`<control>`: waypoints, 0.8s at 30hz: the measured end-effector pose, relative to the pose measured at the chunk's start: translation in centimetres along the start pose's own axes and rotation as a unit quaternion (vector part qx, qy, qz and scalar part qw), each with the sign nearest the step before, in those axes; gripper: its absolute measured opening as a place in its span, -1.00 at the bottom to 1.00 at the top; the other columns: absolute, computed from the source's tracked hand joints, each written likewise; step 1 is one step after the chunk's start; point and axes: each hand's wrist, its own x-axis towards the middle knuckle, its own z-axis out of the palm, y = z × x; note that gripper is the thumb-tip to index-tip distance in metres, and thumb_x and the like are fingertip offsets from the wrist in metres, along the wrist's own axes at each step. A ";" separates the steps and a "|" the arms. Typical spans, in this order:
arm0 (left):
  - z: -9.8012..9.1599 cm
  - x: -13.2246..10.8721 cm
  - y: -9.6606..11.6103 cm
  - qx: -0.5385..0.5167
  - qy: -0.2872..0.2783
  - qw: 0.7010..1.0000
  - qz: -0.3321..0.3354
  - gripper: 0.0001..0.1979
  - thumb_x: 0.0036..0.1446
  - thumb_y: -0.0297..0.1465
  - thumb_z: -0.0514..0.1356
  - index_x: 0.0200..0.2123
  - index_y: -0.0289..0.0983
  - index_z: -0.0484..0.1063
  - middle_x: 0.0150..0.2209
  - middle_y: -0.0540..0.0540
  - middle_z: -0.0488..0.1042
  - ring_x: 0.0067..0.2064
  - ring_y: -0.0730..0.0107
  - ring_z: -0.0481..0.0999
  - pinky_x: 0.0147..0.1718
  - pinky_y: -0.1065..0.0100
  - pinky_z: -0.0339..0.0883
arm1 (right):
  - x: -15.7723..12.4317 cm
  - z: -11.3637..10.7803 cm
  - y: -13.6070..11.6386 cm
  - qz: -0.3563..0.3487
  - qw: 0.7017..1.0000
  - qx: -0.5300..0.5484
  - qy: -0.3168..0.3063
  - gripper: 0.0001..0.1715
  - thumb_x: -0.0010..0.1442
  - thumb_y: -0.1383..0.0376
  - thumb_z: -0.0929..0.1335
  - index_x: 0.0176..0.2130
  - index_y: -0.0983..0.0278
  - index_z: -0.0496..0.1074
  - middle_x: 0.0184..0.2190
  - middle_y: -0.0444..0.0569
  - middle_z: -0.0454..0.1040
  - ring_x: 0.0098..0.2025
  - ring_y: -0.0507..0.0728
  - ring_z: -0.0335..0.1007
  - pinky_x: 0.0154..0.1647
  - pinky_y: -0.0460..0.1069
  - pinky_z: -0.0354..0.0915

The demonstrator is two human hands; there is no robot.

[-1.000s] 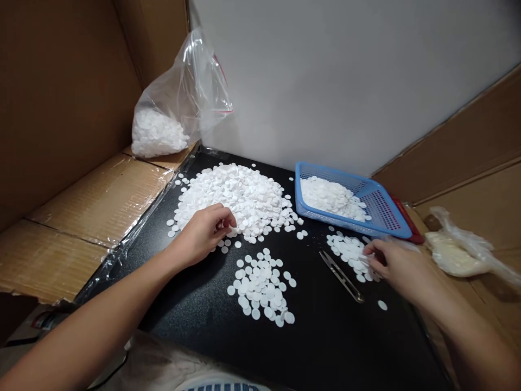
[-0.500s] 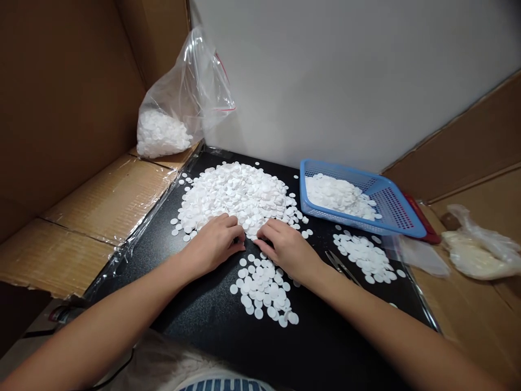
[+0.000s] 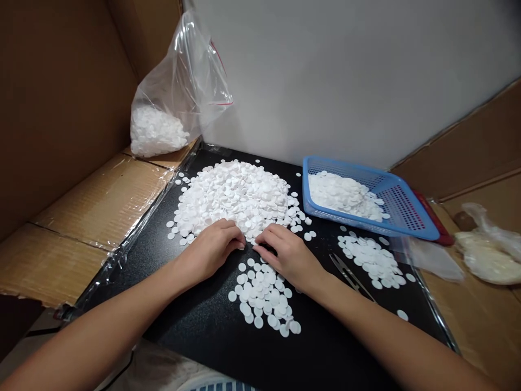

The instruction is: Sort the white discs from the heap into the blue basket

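A large heap of small round white discs [image 3: 236, 190] lies on the black tabletop. At its front edge my left hand [image 3: 217, 241] is closed, thumb and fingers pinched, with a bit of a white disc showing at the fingertips. My right hand [image 3: 285, 250] faces it a short gap away, also pinched at the heap's edge; what it holds, if anything, is too small to make out. Between my forearms, nearer to me, a smaller spread of white discs [image 3: 264, 296] lies on the table.
A blue plastic basket [image 3: 370, 217] with discs stands at right, partly over a red tray [image 3: 437, 220]. Before it lie loose discs [image 3: 370, 260] and metal tweezers [image 3: 350, 276]. A clear zip bag [image 3: 158, 130] of discs stands back left. Another plastic bag [image 3: 488, 255] sits far right on cardboard.
The view has shifted slightly. My hands stay at the heap's front edge, their fingertips still close together. The piles, basket and bags look the same.
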 end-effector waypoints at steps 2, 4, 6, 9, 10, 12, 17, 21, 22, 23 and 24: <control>-0.1 0.0 0.2 -0.027 0.024 0.999 -0.027 -0.85 0.22 -0.58 0.12 -0.34 -0.27 0.42 -0.36 -0.01 0.47 -0.29 0.39 0.45 -0.29 0.39 0.29 | 0.0 0.0 -0.2 -0.004 1.000 0.011 -0.001 -0.87 0.28 0.46 0.31 -0.31 0.27 0.38 -0.37 -0.04 0.41 -0.31 0.12 0.37 -0.28 0.00 0.34; -0.2 0.0 0.2 -0.039 0.032 0.998 -0.044 -0.86 0.19 -0.59 0.14 -0.34 -0.26 0.41 -0.38 0.02 0.46 -0.33 0.42 0.44 -0.32 0.41 0.28 | -0.1 -0.3 -0.4 0.008 0.999 0.037 -0.016 -0.84 0.27 0.47 0.31 -0.33 0.26 0.39 -0.37 -0.06 0.40 -0.32 0.10 0.37 -0.30 -0.03 0.34; -0.1 -0.1 0.3 -0.044 0.011 0.998 -0.032 -0.87 0.16 -0.59 0.16 -0.34 -0.25 0.42 -0.38 0.03 0.47 -0.34 0.43 0.44 -0.33 0.42 0.28 | -0.2 -0.6 -0.6 0.019 0.998 0.056 -0.036 -0.83 0.24 0.49 0.32 -0.36 0.25 0.39 -0.36 -0.07 0.40 -0.31 0.08 0.37 -0.30 -0.05 0.34; 0.0 -0.3 0.4 -0.036 -0.030 0.999 -0.002 -0.85 0.13 -0.61 0.17 -0.30 -0.24 0.42 -0.37 0.02 0.46 -0.34 0.43 0.44 -0.36 0.44 0.27 | -0.2 -1.1 -0.7 0.034 0.995 0.074 -0.064 -0.81 0.20 0.52 0.34 -0.37 0.25 0.38 -0.35 -0.07 0.40 -0.30 0.08 0.38 -0.30 -0.06 0.34; 0.1 -0.4 0.4 -0.029 -0.036 0.999 0.000 -0.83 0.13 -0.61 0.17 -0.27 -0.24 0.42 -0.36 0.02 0.45 -0.35 0.43 0.44 -0.37 0.44 0.26 | -0.2 -1.3 -0.8 0.039 0.994 0.079 -0.070 -0.81 0.20 0.52 0.34 -0.36 0.24 0.38 -0.34 -0.08 0.40 -0.30 0.07 0.38 -0.30 -0.06 0.34; 0.1 -0.5 0.5 -0.020 -0.036 0.999 -0.004 -0.80 0.13 -0.61 0.17 -0.22 -0.23 0.42 -0.36 0.02 0.44 -0.34 0.42 0.43 -0.38 0.43 0.26 | -0.2 -1.7 -0.8 0.048 0.992 0.084 -0.082 -0.80 0.18 0.53 0.35 -0.36 0.24 0.38 -0.34 -0.08 0.40 -0.30 0.07 0.37 -0.31 -0.07 0.33; -0.4 -0.3 0.4 -0.034 -0.008 0.999 -0.016 -0.86 0.18 -0.60 0.17 -0.29 -0.25 0.42 -0.33 0.01 0.48 -0.30 0.40 0.45 -0.32 0.41 0.27 | 0.1 -2.7 -0.9 0.057 0.983 0.084 -0.154 -0.84 0.21 0.43 0.40 -0.40 0.25 0.42 -0.37 -0.10 0.41 -0.32 0.07 0.39 -0.35 -0.07 0.31; -0.8 -0.2 0.3 -0.047 -0.012 0.999 -0.017 -0.83 0.18 -0.63 0.17 -0.34 -0.26 0.46 -0.34 0.02 0.50 -0.29 0.41 0.47 -0.30 0.41 0.27 | 0.3 -2.3 -0.8 0.074 0.987 0.079 -0.116 -0.91 0.29 0.40 0.34 -0.29 0.25 0.44 -0.35 -0.08 0.45 -0.31 0.08 0.42 -0.30 -0.05 0.33; -0.9 -0.2 0.4 -0.047 -0.019 0.999 -0.018 -0.83 0.18 -0.63 0.17 -0.34 -0.26 0.46 -0.35 0.02 0.51 -0.29 0.41 0.48 -0.30 0.41 0.27 | 0.3 -2.0 -0.7 0.074 0.989 0.072 -0.104 -0.91 0.28 0.43 0.34 -0.24 0.25 0.44 -0.32 -0.06 0.47 -0.28 0.09 0.43 -0.28 -0.04 0.34; -0.9 -0.2 0.5 -0.047 -0.029 0.998 -0.020 -0.83 0.18 -0.63 0.17 -0.34 -0.26 0.47 -0.35 0.01 0.51 -0.30 0.40 0.48 -0.30 0.41 0.26 | 0.3 -1.8 -0.6 0.073 0.991 0.065 -0.096 -0.87 0.27 0.45 0.35 -0.20 0.25 0.44 -0.29 -0.05 0.47 -0.27 0.10 0.44 -0.27 -0.03 0.34; -0.9 -0.3 0.6 -0.048 -0.042 0.998 -0.021 -0.83 0.18 -0.63 0.18 -0.34 -0.26 0.48 -0.35 0.01 0.52 -0.30 0.40 0.48 -0.30 0.41 0.26 | 0.3 -1.5 -0.6 0.075 0.991 0.060 -0.094 -0.84 0.25 0.47 0.36 -0.17 0.25 0.43 -0.28 -0.04 0.47 -0.26 0.10 0.44 -0.28 -0.03 0.35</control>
